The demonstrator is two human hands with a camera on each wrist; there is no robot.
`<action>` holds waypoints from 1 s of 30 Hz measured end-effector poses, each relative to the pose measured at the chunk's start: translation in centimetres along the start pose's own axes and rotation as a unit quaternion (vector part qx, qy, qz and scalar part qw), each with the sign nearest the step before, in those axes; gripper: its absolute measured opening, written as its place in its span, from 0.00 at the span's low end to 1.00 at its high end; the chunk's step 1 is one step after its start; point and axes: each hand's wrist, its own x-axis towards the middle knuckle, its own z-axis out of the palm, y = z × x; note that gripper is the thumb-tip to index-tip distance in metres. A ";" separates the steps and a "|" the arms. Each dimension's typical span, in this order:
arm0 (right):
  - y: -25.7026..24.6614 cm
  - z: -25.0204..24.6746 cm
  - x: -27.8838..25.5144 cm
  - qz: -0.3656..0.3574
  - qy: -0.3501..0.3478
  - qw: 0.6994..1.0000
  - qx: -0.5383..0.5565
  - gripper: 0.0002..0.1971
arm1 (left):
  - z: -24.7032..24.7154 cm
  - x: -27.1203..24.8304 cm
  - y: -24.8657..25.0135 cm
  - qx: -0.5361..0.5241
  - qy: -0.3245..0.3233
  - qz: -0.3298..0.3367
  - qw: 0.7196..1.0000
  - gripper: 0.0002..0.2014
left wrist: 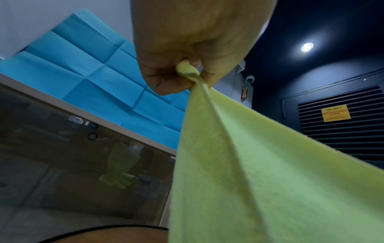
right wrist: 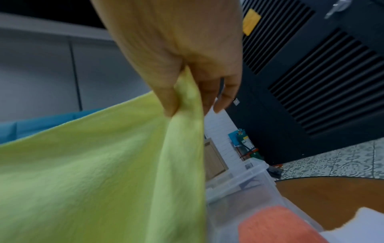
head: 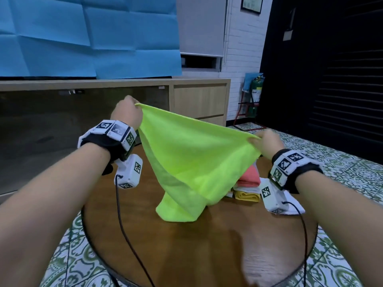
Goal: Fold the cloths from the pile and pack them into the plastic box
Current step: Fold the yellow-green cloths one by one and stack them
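Observation:
A lime-green cloth [head: 192, 160] hangs stretched between both hands above the round wooden table [head: 207, 245], its lower end resting on the tabletop. My left hand [head: 129, 112] pinches one top corner, seen close in the left wrist view with the corner [left wrist: 187, 72] poking out between thumb and fingers. My right hand [head: 264, 141] pinches the other top corner [right wrist: 187, 97]. Behind the green cloth lies a pile with a coral cloth [head: 249, 179], a yellow cloth [head: 247, 196] and a white cloth [head: 294, 204]. The clear plastic box [right wrist: 255, 180] shows in the right wrist view, beside the coral cloth [right wrist: 276, 226].
A wooden cabinet with dark glass fronts [head: 62, 125] runs behind the table. A fire extinguisher on a red stand [head: 256, 94] is at the back right by a dark louvred door [head: 342, 79]. Patterned floor tiles [head: 352, 172] surround the table. Two wrist cables [head: 122, 224] trail over the near tabletop.

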 end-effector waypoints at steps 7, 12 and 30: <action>-1.3 -3.4 0.5 0.004 0.224 0.971 0.086 0.13 | 0.0 0.4 0.1 0.004 0.027 0.025 0.999 0.13; -1.9 -5.2 0.8 -0.031 0.293 0.950 0.100 0.15 | -0.6 1.0 0.3 -0.028 0.077 0.049 0.995 0.16; -1.0 -5.2 2.4 -0.021 0.299 0.945 0.135 0.13 | 0.1 1.3 0.0 -0.062 0.062 0.059 0.994 0.15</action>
